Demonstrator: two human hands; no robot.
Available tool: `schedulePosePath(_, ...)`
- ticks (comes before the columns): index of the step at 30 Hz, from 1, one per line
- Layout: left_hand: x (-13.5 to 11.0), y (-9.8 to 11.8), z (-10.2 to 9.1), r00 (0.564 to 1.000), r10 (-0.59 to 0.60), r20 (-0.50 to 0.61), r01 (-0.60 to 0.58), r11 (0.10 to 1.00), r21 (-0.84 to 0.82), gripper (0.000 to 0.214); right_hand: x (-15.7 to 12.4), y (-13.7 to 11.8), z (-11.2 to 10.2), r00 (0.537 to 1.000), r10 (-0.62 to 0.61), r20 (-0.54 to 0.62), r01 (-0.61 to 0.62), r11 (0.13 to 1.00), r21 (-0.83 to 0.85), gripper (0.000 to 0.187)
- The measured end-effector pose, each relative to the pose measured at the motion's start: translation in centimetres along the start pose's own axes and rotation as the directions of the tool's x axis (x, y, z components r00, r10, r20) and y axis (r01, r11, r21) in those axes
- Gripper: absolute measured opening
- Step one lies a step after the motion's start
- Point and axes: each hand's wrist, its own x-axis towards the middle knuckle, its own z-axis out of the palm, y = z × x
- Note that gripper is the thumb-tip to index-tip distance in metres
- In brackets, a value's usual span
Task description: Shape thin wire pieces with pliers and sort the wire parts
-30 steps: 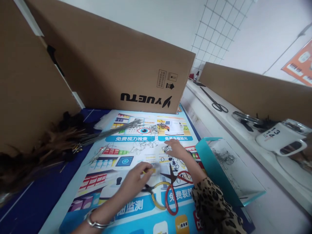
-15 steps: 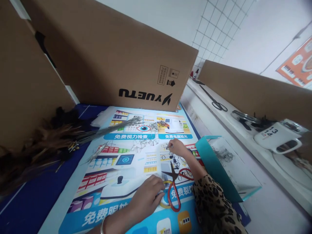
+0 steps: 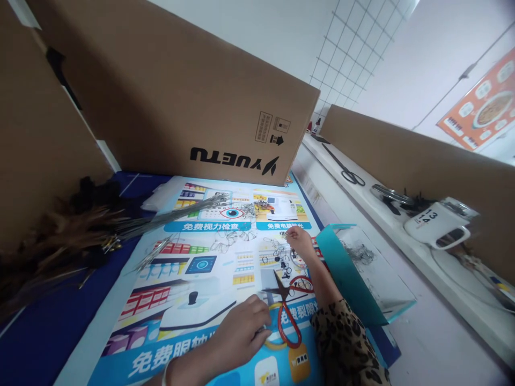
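My left hand (image 3: 244, 329) is closed near the front of the printed sheet (image 3: 225, 273), beside the scissors. A small greyish thing shows between its thumb and fingers, too small to name. Red-handled scissors (image 3: 285, 296) lie with blades apart just right of that hand, overlapping a yellow ring-like handle (image 3: 273, 340). Farther back, my right hand (image 3: 301, 241) pinches its fingertips together at a small dark thing that I cannot make out. Several small black loops and rings (image 3: 285, 265) lie scattered below it. Tangled thin wire pieces (image 3: 229, 238) rest to its left.
A teal-edged open box (image 3: 350, 279) with wire bits (image 3: 364, 253) stands at the right. Straight wires (image 3: 189, 209) and brown feathery material (image 3: 68, 230) lie at the left. Cardboard (image 3: 181, 96) rises behind. A white mug (image 3: 430, 222) and dark scissors (image 3: 348, 171) are on the ledge.
The view has shifted slightly. My right hand has moved a little to the right over the sheet. In my left hand, a small greyish thing now shows between thumb and fingers.
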Motion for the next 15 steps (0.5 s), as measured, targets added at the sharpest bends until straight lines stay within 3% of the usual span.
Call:
schedulePosePath(7,0.2,-0.5,-0.2,0.999,-0.040,-0.029,0.036,0.992,-0.122,0.009,-1.3,0.9,0.3,0.994,0.099,0.037,-0.105,0.960,0.260,0.029)
schedulePosePath(15,0.6,-1.0,-0.5,0.995,-0.094,-0.042,0.081,0.967,-0.242,0.019,-1.8,0.5,1.1,0.976,0.147,0.158,-0.190,0.934,0.303,0.025)
